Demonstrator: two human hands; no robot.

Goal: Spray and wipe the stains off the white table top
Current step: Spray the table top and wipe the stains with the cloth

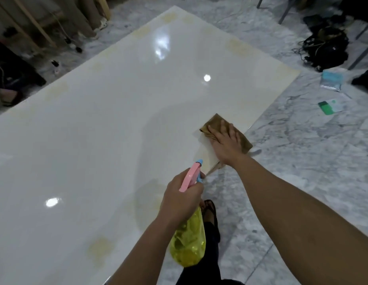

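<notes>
White table top [117,120] | right hand [225,144] flat on cloth [215,123] | left hand [180,199] grips spray bottle [189,241]

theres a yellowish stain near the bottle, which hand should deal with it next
Left first, likely. The left hand grips the spray bottle beside that stain, nozzle toward the table. The right hand lies flat on the cloth at the far edge, and would wipe afterwards.

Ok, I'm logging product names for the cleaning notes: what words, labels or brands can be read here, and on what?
None can be read.
spray bottle: no label shows.
blue packet on the floor: print too blurred.
green and white packet on the floor: print too blurred.
</notes>
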